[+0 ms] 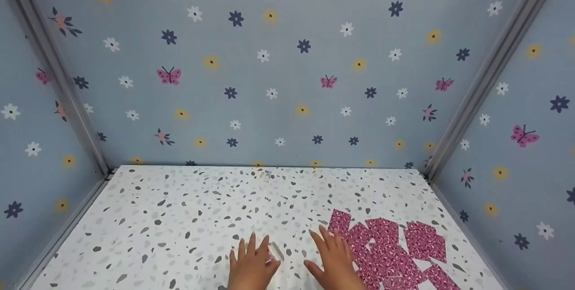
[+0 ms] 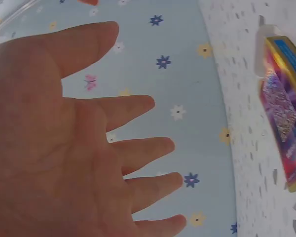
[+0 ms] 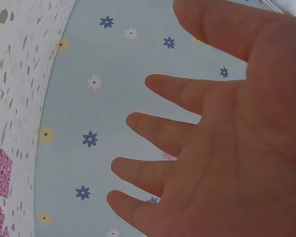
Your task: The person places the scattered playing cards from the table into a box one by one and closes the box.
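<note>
Both hands are held with fingers straight and spread, nothing in them. My left hand (image 1: 252, 266) hovers at the table's front middle, above a shiny purple, red and gold pack (image 2: 286, 106). Beside the pack's end shows a clear plastic edge (image 2: 261, 52). In the head view the hand hides most of that pack. My right hand (image 1: 333, 261) is at the left side of a spread of pink patterned cards (image 1: 382, 231), overlapping it in the head view. The cards lie flat and loosely overlap, with white edges or faces showing among them.
The white speckled tabletop (image 1: 179, 209) is bounded by a blue flowered back wall (image 1: 287, 70) and matching side panels. Grey metal posts (image 1: 494, 65) stand at the back corners. A few cards (image 3: 0, 170) show at the right wrist view's lower left.
</note>
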`<action>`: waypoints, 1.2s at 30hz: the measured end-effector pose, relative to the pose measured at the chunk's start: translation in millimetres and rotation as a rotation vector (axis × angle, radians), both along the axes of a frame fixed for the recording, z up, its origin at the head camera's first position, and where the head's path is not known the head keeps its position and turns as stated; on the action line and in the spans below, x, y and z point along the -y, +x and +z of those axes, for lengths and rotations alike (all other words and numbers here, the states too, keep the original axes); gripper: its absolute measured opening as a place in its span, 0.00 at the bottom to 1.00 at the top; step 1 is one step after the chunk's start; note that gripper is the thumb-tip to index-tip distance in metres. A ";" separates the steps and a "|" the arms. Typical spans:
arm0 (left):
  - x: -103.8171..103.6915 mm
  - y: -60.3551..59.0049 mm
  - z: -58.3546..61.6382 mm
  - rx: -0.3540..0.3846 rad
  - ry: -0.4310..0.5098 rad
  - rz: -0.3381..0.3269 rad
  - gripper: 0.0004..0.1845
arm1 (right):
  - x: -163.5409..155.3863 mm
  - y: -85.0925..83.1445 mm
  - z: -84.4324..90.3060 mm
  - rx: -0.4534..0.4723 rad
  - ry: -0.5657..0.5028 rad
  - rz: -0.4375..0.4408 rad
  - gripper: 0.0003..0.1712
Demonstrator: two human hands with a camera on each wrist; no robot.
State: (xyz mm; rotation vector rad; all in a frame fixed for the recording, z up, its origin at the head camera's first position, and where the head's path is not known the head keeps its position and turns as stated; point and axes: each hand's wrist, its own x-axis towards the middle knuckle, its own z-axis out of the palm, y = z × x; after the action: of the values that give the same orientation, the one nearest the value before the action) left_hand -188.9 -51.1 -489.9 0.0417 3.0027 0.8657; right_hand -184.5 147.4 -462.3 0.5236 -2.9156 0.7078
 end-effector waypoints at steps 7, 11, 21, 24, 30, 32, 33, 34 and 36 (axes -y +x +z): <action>12.0 -13.4 -17.5 0.059 -0.036 -0.004 0.36 | 17.3 -11.8 -18.1 0.077 0.032 0.081 0.32; 13.4 -20.4 -22.9 0.078 -0.050 -0.016 0.39 | 25.0 -24.3 -30.7 0.162 0.064 0.091 0.31; 13.2 -29.4 -36.5 0.079 -0.024 -0.066 0.42 | 36.9 -36.6 -44.2 0.237 0.059 0.100 0.28; 12.3 -31.8 -39.9 0.096 -0.037 -0.071 0.39 | 39.6 -37.7 -46.2 0.233 0.057 0.085 0.27; 10.4 -35.8 -42.3 0.099 -0.032 -0.076 0.31 | 44.9 -42.4 -54.9 0.271 -0.007 0.067 0.27; 9.5 -36.3 -41.9 0.083 -0.030 -0.082 0.31 | 46.1 -43.2 -57.5 0.299 -0.020 0.043 0.27; 8.9 -36.3 -41.4 0.079 -0.030 -0.084 0.31 | 46.4 -43.5 -58.5 0.315 -0.028 0.029 0.27; 8.2 -36.5 -41.0 0.076 -0.031 -0.089 0.32 | 46.7 -43.5 -59.0 0.330 -0.037 0.016 0.27; 6.5 -36.2 -39.6 0.071 -0.035 -0.102 0.34 | 45.9 -43.2 -59.2 0.352 -0.068 0.004 0.28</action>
State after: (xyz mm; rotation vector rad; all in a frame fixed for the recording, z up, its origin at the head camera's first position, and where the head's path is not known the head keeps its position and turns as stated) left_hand -225.1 -57.7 -529.4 0.1590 2.9194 0.7881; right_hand -227.7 101.6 -521.5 0.4368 -3.1942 0.9871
